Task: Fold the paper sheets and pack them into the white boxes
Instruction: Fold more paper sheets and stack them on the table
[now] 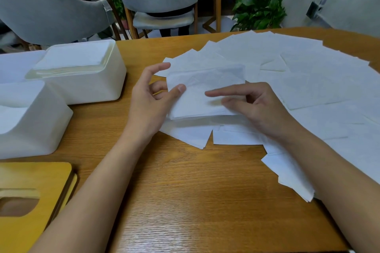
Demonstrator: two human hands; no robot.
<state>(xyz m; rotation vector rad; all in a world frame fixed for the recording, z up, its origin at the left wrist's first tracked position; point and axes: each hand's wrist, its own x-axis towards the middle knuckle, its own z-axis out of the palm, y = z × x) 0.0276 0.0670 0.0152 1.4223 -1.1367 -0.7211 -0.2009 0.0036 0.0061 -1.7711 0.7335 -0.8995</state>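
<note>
Both hands work over a folded sheet [202,90] near the middle of the wooden table [185,191]. The left hand [151,98] pinches the sheet's left edge, thumb on top and at least one finger tucked beneath, while the forefinger sticks up free above the paper. The right hand [253,104] lies on the sheet's lower right part with the fingers loosely curled and the forefinger stretched out leftward across the paper (whether it actually nips the edge underneath cannot be told). The sheet's far half stands up slightly off the stack beneath it. Under and beyond both hands, and spreading well out to the right of the right hand, lies a broad fan of loose paper sheets [298,72], overlapping one another. Left of the left hand, just beside it, stands an open white box [82,74] with a layer of paper inside near the rim. Nearer the person, to the left of the left forearm, sits a second white box [30,121], and below it a yellow wooden lid [30,201] with an oval slot lies flat on the table.
</note>
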